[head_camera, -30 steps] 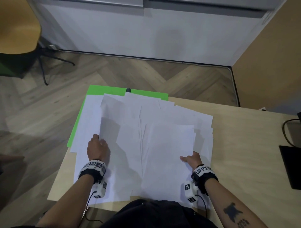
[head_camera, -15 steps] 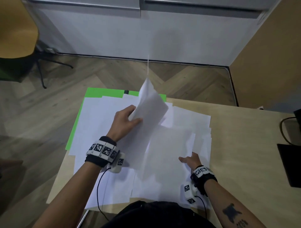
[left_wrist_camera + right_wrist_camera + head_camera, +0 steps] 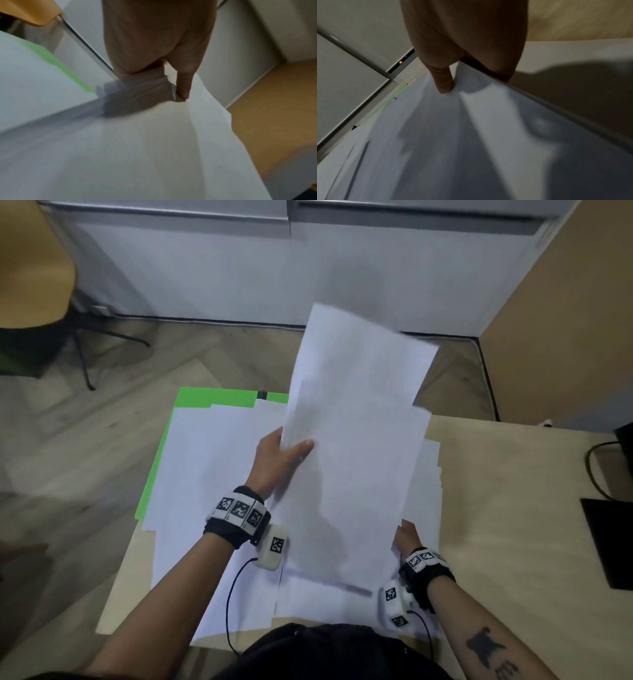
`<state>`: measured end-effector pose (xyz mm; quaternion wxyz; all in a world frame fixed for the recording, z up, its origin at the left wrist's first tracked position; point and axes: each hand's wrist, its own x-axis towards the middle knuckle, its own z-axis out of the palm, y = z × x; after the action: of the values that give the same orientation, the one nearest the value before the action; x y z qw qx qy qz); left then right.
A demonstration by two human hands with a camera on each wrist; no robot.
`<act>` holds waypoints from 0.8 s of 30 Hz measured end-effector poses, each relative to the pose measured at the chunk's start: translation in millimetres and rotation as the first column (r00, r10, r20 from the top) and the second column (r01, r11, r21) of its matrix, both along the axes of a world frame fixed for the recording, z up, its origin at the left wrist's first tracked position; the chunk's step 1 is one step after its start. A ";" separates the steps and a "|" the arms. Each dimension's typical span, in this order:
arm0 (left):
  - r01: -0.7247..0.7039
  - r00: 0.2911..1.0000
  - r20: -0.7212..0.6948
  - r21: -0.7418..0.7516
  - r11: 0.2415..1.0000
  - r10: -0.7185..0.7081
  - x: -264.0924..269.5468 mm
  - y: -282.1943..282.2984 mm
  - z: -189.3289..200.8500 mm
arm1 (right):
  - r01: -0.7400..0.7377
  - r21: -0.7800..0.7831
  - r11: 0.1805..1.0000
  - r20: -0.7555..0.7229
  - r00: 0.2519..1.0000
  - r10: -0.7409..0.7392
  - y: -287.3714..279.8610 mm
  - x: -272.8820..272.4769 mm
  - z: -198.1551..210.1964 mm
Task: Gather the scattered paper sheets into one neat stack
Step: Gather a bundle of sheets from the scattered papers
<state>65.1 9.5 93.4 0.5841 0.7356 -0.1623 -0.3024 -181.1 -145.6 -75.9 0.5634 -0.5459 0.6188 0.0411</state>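
Several surfaces are involved, listed by size. The light wooden tabletop [image 3: 513,508] carries the whole work area, with the person at its near edge. A bright green rectangular sheet [image 3: 219,397] lies at the far-left corner, mostly covered; it probably marks the working zone. The loose white paper sheets [image 3: 205,467] lie overlapped and misaligned across the left half of the tabletop, from the far edge to the near edge, so most of the gathering remains.

A raised bundle of white paper sheets [image 3: 352,440] is held tilted above the spread, its far end lifted well clear of the tabletop. Lifting it likely frees it from the layers beneath for squaring.

The left hand [image 3: 274,460] pinches the bundle's left edge, thumb on top and fingers hidden underneath; the left wrist view confirms this closed grip on paper. The right hand [image 3: 406,537] takes the near-right edge, thumb pressed on top of the sheets in the right wrist view. The two opposed grips keep the limp paper from sagging.
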 end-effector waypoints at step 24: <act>0.362 0.807 -0.009 0.799 0.481 -0.591 -79.5 28.6 -141.3 | 0.103 0.179 0.979 0.240 0.960 -0.144 15.1 -2.6 36.7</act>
<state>-14.4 38.1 -47.9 0.0769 0.8690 -0.2941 -0.3906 -183.8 -130.5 -39.2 0.6820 -0.4585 0.5696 -0.0130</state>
